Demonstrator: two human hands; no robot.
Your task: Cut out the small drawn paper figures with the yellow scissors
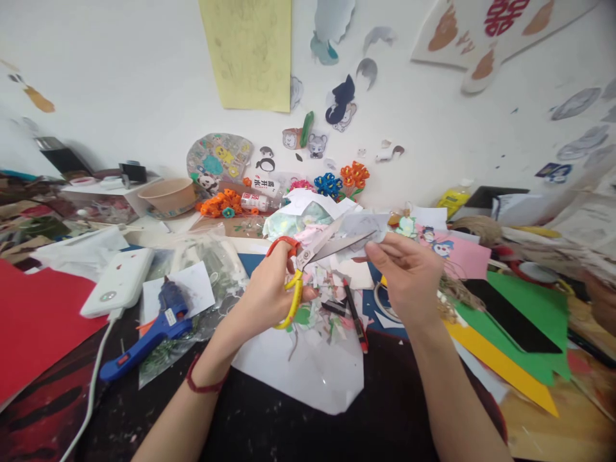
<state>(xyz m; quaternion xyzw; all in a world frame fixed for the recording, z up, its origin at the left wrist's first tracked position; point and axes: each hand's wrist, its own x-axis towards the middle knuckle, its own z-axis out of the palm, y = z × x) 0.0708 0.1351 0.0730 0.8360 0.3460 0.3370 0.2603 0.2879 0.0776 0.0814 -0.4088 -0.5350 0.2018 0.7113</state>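
Note:
My left hand [264, 290] grips a pair of scissors [306, 258] by their red and yellow handles. The blades are spread and point right, with a small pale grey piece of paper [373, 223] at them. My right hand [411, 277] pinches that paper by its lower right edge. The scissor tips come close to the right fingertips; I cannot tell whether the blades are cutting the paper. Under both hands lie paper scraps [315, 316], a white sheet [308, 369] and a black and red pen [355, 316].
On the left are a blue glue gun [166, 324], a white power strip [118, 282] with its cord, and red paper [43, 327]. A phone [510, 314] rests on green paper [543, 308] at the right. Beaded flowers [221, 204] and a bowl [168, 196] stand by the wall.

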